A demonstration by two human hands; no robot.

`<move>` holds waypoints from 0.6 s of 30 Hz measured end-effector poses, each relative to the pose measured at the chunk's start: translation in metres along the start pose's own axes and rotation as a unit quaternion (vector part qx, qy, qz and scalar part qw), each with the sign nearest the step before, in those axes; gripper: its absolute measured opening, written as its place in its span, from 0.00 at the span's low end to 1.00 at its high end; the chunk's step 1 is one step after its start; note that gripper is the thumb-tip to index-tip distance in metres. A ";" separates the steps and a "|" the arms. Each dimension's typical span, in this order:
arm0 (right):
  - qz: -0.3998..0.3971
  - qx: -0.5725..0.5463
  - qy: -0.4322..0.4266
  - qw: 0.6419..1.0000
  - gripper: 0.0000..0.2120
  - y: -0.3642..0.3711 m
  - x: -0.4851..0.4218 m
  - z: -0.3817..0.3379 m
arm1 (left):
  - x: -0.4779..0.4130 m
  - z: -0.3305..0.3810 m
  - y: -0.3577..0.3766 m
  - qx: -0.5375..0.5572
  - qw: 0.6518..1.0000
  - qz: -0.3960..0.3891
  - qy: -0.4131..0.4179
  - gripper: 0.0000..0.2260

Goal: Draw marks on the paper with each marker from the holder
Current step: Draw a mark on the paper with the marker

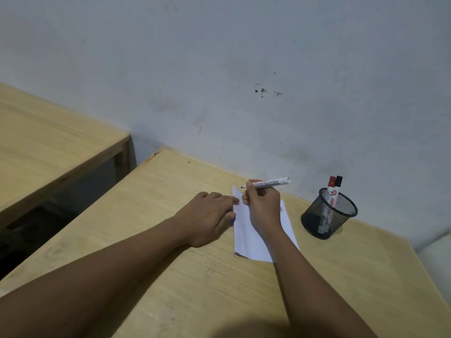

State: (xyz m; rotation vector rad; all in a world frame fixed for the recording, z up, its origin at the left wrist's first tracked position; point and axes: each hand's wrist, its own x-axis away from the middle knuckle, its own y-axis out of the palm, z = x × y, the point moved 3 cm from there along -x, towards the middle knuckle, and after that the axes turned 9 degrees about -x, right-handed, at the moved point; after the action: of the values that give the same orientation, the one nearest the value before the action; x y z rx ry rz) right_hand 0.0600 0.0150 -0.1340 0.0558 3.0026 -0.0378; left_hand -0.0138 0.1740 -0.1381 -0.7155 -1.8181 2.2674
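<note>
A white sheet of paper [246, 240] lies on the wooden desk [170, 240]. My right hand [263, 206] rests on the paper and grips an uncapped white board marker [268, 183], its dark tip pointing left just above the sheet's far corner. My left hand [210, 215] lies flat on the desk with its fingertips on the paper's left edge; a small blue piece, perhaps a cap [233, 220], shows under its fingers. To the right stands a black mesh holder [328, 213] with a red-capped marker [331, 184] and a black-capped marker [338, 182] in it.
The desk meets a grey-white wall [244, 81] at the back. A second wooden table [48, 147] stands at the left, across a dark gap. The desk's right edge runs just past the holder.
</note>
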 end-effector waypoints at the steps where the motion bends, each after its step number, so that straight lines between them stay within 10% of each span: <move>1: 0.002 -0.016 0.008 1.000 0.07 0.000 0.000 0.001 | 0.000 0.000 0.000 -0.005 1.000 -0.005 -0.009 0.14; 18: -0.058 0.063 0.001 0.996 0.09 0.010 -0.021 0.008 | -0.003 -0.003 0.003 -0.009 0.998 -0.022 -0.051 0.19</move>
State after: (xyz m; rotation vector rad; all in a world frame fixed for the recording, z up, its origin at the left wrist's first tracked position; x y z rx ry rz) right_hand 0.0822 0.0237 -0.1389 -0.1068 2.9973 -0.2408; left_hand -0.0095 0.1748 -0.1407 -0.5664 -1.8821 2.3017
